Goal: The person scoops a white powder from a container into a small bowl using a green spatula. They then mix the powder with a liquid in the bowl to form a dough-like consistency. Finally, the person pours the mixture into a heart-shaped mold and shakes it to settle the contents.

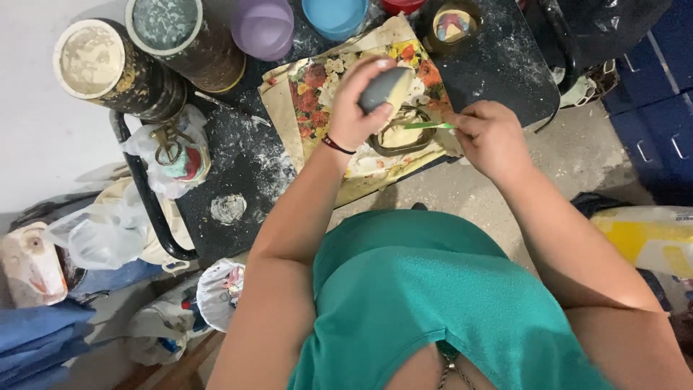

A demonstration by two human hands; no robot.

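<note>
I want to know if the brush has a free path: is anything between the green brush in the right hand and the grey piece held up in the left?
Nothing visible does. The right hand holds the green brush level, its tip close beside the grey piece gripped by the left hand. Only open space over the dark-rimmed dish separates them.

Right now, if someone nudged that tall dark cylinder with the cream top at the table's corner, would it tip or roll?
The tall dark cylinder stands upright near the edge of the black table, so a push might topple it. Being round, it would likely roll once down. Its weight cannot be judged.
</note>
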